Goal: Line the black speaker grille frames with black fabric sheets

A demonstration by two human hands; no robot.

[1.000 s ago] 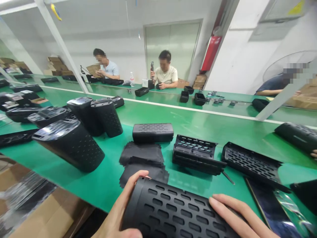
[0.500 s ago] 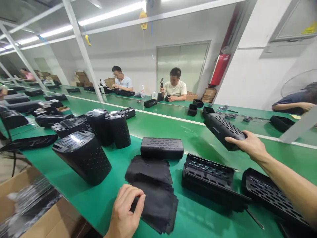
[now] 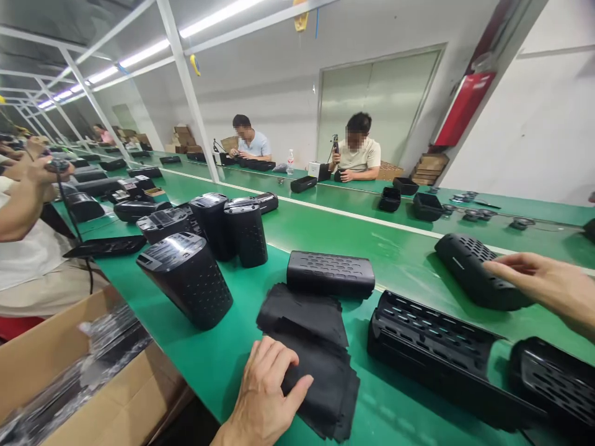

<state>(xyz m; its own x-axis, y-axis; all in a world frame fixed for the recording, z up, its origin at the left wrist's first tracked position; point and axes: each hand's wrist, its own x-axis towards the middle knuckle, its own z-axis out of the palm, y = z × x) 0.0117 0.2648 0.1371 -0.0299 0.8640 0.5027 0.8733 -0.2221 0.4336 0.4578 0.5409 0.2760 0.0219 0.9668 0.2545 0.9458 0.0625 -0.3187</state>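
Note:
My left hand (image 3: 267, 393) rests at the left edge of a stack of thin black sheets (image 3: 320, 371), fingers bent and thumb spread apart, gripping nothing. My right hand (image 3: 553, 288) is over the right end of a black perforated speaker housing (image 3: 483, 272) that sits on the green belt. Its fingers are stretched out and apart, thumb over the housing's top; whether they touch it is hard to tell. Behind the sheets lies another closed housing (image 3: 330, 274). Two open black shells with slotted walls, a long shell (image 3: 446, 359) and a second shell (image 3: 558, 384), lie nearer to me.
Several black housings stand at left, including a leaning cylinder-like housing (image 3: 186, 285). A cardboard box (image 3: 134, 396) with plastic-wrapped parts is below the table edge. One co-worker's arm (image 3: 28, 192) shows at far left; two people sit across the belt. Round speaker drivers (image 3: 471, 215) lie beyond.
My right hand has lowered the perforated housing onto the belt and loosened its fingers from it. My left hand's thumb has spread wider. The camera view has turned left.

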